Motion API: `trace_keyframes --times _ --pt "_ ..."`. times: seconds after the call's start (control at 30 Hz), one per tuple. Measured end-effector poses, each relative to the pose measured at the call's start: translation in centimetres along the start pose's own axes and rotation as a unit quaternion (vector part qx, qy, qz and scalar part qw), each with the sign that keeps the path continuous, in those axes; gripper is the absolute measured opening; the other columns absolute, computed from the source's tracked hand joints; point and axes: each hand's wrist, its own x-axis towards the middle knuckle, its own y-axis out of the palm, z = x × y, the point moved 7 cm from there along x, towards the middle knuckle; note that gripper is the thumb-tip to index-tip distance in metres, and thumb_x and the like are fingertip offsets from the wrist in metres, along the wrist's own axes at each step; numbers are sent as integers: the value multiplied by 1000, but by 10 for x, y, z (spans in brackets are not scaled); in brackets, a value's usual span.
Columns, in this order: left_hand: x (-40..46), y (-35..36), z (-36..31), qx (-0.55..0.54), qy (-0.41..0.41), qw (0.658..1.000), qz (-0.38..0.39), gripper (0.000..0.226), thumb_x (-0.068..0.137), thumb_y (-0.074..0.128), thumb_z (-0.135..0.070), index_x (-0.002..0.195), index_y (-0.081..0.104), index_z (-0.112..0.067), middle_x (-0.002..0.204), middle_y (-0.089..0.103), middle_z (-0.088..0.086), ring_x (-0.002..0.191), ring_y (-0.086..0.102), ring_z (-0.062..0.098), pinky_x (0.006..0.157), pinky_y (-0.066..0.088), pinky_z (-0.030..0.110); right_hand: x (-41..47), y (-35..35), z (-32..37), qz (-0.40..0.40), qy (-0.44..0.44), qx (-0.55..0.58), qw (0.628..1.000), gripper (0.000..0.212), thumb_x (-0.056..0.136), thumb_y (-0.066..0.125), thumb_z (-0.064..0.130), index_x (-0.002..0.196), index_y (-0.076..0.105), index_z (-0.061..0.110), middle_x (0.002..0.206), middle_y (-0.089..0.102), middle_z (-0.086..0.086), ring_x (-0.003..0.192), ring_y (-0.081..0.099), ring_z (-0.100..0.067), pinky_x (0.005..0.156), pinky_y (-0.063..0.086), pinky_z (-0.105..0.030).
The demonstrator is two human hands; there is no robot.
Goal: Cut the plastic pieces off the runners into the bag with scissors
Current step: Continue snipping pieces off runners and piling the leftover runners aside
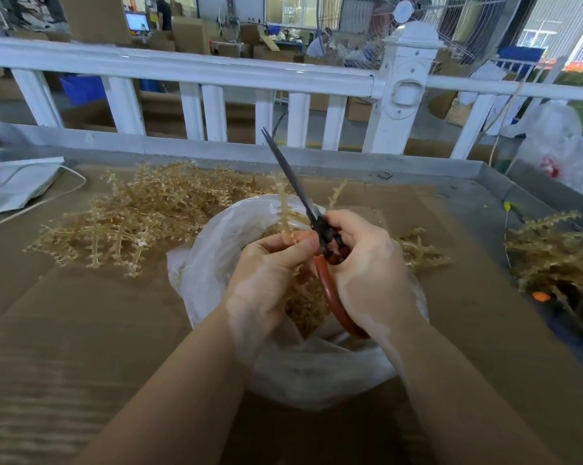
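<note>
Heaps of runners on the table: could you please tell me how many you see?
3: a big heap left of the bag, one behind the right hand, one far right.

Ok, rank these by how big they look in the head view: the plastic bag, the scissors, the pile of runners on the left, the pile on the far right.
1. Plastic bag
2. Left pile of runners, close to the bag in spread, so this order is unsure
3. Right pile, partly cut off by the frame edge
4. Scissors, long but thin

The left hand pinches a runner over the bag. The right hand grips scissors, blades maybe nearly closed.
</note>
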Motion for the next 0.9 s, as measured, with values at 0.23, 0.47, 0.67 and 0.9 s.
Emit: trace_keyframes --times 0.23,0.47,0.67,0.9 --pt "10 -13 11 -42 -25 998 -47 8 80 63 -2 75 66 -8 60 67 2 54 65 12 53 55 22 1 -6 -16 19 63 72 995 26 76 77 14 100 67 19 81 71 1 77 69 -11 75 57 -35" --pt "17 -23 16 -93 1 993 -66 14 89 56 -1 80 64 -8 59 62 -1 54 62 7 61 58 24 -7 -16 -53 14 129 -31 991 47 70 51 76 92 62 35 83 69 8 81 66 -16 77 54 -48" --pt "19 -25 20 -133 -6 989 -68 14 89 56 -2 79 63 -8 58 63 0 54 62 8 63 58 25 -17 -11 -52 21 50 -167 985 39 80 44 70 79 49 31 73 53 8 75 53 -7 71 47 -30" --pt "21 -28 22 -151 0 987 -53 16 90 53 -3 78 63 -8 61 66 1 56 64 8 63 58 23 -29 1 -47 53 -4 -256 965 29 83 54 58 95 55 31 79 51 15 73 44 -1 65 31 -4"
